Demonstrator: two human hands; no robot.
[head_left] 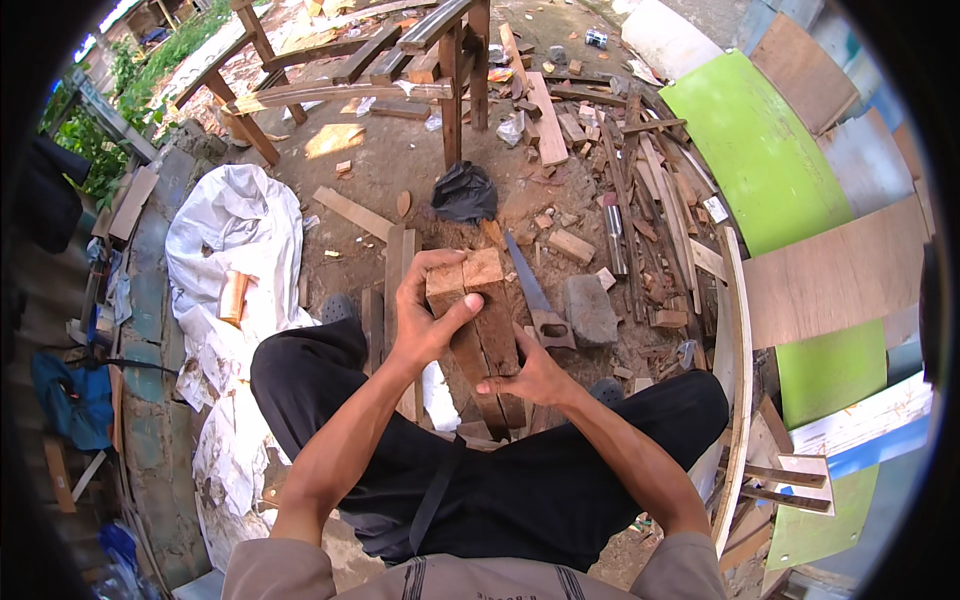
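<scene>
Right hand presses fingers against two wooden blocks' lower side at 5 o'clock; left hand wraps their top end, closed. Blocks' long axis runs 11-to-5 above knees. Handsaw lies just beside, 2 o'clock.

We are seeing a handsaw lying at centre, a grey stone sitting at three o'clock of it, a black bag resting at twelve, a white tarp spreading at nine, a green board leaning at two.
</scene>
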